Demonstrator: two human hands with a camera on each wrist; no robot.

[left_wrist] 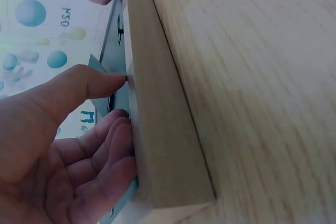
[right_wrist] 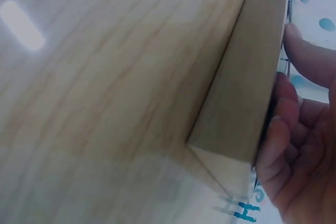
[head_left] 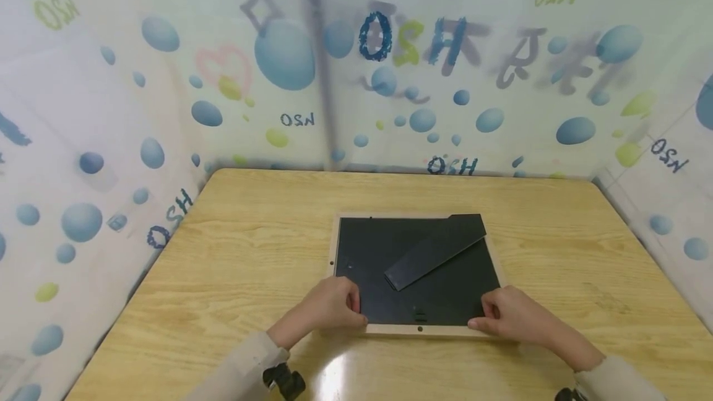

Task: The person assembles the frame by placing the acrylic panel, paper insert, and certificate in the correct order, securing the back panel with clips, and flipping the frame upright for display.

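A picture frame (head_left: 384, 329) with a pale wooden border lies back side up on the table. Its black backing board (head_left: 367, 246) shows, and a black easel stand (head_left: 437, 252) slants across it. My left hand (head_left: 328, 305) rests at the near left corner, bent fingertips on the backing close to the border. In the left wrist view its thumb (left_wrist: 107, 83) touches the inner edge of the border, apart from the fingers. My right hand (head_left: 515, 314) lies likewise at the near right corner. The right wrist view shows its thumb (right_wrist: 304, 51) and bent fingers along the border's top edge.
The wood-grain table (head_left: 250, 240) extends round the frame on all sides. A patterned cloth (head_left: 345, 98) with blue and green spots hangs behind it and along both sides. Dark wrist straps (head_left: 284, 381) sit over the light sleeves.
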